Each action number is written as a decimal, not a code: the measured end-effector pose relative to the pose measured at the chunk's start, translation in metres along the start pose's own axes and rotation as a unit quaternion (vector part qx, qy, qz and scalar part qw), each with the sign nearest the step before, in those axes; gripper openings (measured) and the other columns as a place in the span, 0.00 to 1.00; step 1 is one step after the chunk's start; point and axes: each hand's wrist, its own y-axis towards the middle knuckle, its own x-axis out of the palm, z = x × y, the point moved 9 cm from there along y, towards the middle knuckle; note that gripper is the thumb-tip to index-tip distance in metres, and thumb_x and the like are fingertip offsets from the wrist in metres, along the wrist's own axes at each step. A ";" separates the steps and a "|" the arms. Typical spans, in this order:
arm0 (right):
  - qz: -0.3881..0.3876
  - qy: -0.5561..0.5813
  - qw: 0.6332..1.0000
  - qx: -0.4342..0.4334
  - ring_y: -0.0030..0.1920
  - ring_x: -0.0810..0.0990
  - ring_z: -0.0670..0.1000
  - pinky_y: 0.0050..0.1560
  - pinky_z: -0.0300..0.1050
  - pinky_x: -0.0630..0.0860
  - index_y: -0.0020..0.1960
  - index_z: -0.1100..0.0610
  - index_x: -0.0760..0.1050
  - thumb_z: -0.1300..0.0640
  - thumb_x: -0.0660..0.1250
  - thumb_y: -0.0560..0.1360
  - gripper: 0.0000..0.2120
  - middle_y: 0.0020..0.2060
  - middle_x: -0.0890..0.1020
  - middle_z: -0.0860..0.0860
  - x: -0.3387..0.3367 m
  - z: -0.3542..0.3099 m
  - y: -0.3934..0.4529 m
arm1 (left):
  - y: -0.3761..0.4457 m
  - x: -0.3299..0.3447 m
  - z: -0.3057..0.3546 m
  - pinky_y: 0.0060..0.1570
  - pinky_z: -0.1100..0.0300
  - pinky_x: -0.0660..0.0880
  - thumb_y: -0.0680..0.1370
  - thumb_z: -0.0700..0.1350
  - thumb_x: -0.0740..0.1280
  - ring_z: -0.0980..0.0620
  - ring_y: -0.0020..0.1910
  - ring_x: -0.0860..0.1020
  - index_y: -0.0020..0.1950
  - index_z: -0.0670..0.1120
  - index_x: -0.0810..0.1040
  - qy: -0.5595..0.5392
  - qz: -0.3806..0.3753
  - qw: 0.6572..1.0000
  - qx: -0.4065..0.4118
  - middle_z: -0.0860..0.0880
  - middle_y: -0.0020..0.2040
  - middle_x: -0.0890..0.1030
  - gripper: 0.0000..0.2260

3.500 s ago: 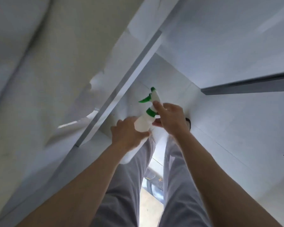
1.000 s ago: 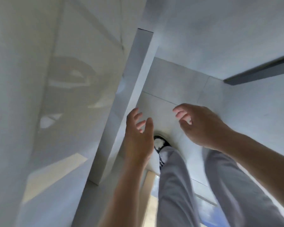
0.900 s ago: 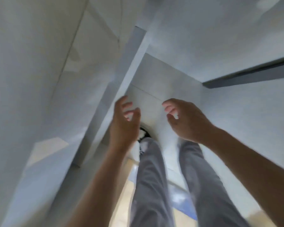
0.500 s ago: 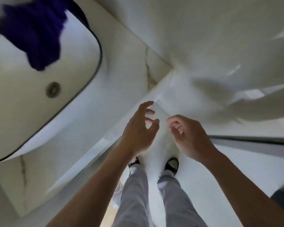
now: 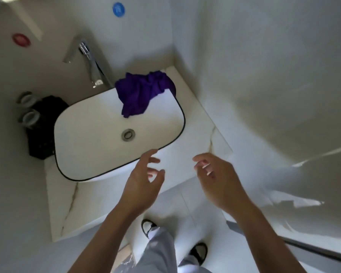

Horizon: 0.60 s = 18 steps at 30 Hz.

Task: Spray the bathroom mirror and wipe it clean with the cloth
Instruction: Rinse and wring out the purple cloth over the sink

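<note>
Both hands hold nothing: the left hand [image 5: 144, 180] and right hand [image 5: 218, 179] hover with fingers loosely spread over the worktop [image 5: 197, 134] at centre frame. The one purple cloth [image 5: 141, 91] lies draped over the far rim of the single white basin [image 5: 91, 134], upper centre. Fetching the cloth seems the step in hand; next, a reach forward to grasp it. No spray bottle shows.

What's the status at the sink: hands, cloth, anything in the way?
Left hand and right hand open, empty, over the counter. Purple cloth draped on the basin's back rim, untouched. Nothing between hands and cloth.
</note>
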 end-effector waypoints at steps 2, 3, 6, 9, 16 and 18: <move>-0.016 -0.003 1.000 -0.003 0.44 0.81 0.42 0.47 0.39 0.78 0.57 0.47 0.80 0.58 0.64 0.79 0.11 0.47 0.83 0.41 0.019 -0.015 0.005 | 0.008 -0.017 -0.009 0.47 0.69 0.73 0.81 0.46 0.67 0.61 0.51 0.79 0.72 0.60 0.67 -0.006 0.006 1.000 -0.011 0.61 0.60 0.77 0.22; -0.027 -0.011 1.000 -0.005 0.45 0.81 0.41 0.47 0.38 0.78 0.57 0.47 0.79 0.57 0.64 0.79 0.10 0.47 0.82 0.40 0.029 -0.021 0.009 | 0.013 -0.025 -0.014 0.48 0.68 0.73 0.81 0.46 0.67 0.61 0.51 0.79 0.72 0.60 0.67 -0.012 0.011 1.000 -0.013 0.61 0.59 0.77 0.21; -0.067 -0.061 0.996 -0.016 0.47 0.80 0.39 0.47 0.32 0.76 0.59 0.44 0.77 0.54 0.63 0.81 0.09 0.49 0.81 0.38 0.054 -0.040 0.016 | 0.024 -0.049 -0.022 0.50 0.64 0.75 0.81 0.45 0.67 0.59 0.53 0.79 0.71 0.59 0.68 -0.038 0.032 0.999 -0.017 0.61 0.59 0.77 0.20; -0.092 -0.096 0.991 -0.024 0.48 0.79 0.38 0.47 0.28 0.73 0.60 0.43 0.76 0.52 0.63 0.82 0.09 0.50 0.80 0.38 0.065 -0.065 0.030 | 0.039 -0.070 -0.025 0.49 0.68 0.73 0.81 0.45 0.67 0.58 0.53 0.79 0.67 0.60 0.69 -0.065 0.051 0.996 -0.019 0.61 0.58 0.77 0.18; -0.044 -0.111 0.991 -0.067 0.47 0.79 0.38 0.46 0.33 0.77 0.57 0.43 0.78 0.54 0.64 0.81 0.08 0.46 0.81 0.38 0.051 -0.141 0.080 | 0.083 -0.113 -0.019 0.52 0.64 0.74 0.81 0.44 0.68 0.56 0.54 0.79 0.65 0.57 0.75 -0.121 0.049 0.991 -0.008 0.59 0.58 0.79 0.14; -0.038 -0.113 0.990 -0.075 0.48 0.78 0.37 0.46 0.34 0.77 0.57 0.43 0.78 0.54 0.64 0.81 0.09 0.46 0.81 0.38 0.051 -0.153 0.093 | 0.102 -0.122 -0.012 0.53 0.62 0.75 0.81 0.44 0.68 0.56 0.54 0.79 0.63 0.58 0.76 -0.130 0.052 0.990 -0.003 0.59 0.57 0.80 0.13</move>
